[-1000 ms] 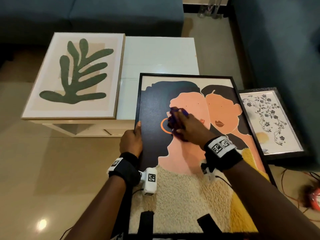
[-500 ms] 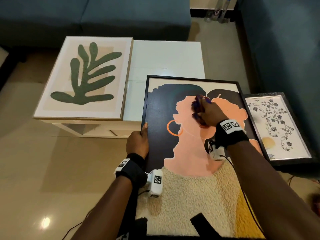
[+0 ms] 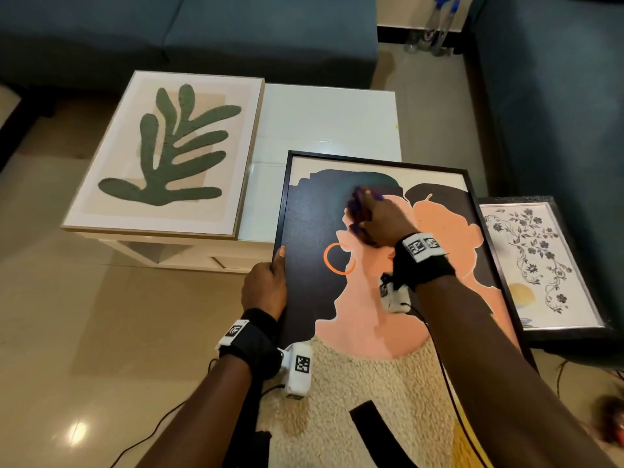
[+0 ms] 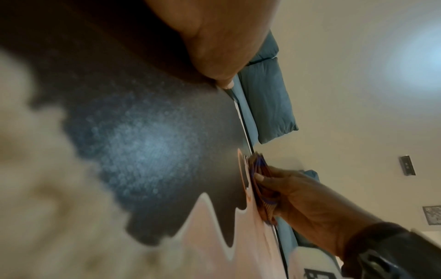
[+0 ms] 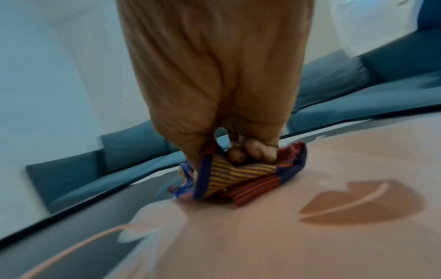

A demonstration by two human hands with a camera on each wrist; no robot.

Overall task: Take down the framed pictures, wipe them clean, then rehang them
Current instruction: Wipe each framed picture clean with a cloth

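A large black-framed picture of two faces leans from my lap onto the white table's front edge. My left hand grips its left frame edge, thumb on the front. My right hand holds a crumpled striped cloth and presses it on the glass near the upper middle, over the dark hair and peach face. In the right wrist view the curled fingers bunch the striped cloth against the peach area. The left wrist view shows my thumb on the frame and the cloth farther off.
A leaf picture in a light wooden frame lies flat on the left part of the white table. A floral picture in a dark frame rests low at the right by a blue sofa. Another blue sofa runs behind the table.
My right hand has carried the cloth up the glass, from beside the orange earring to the top of the face. The left hand keeps its hold on the frame edge.
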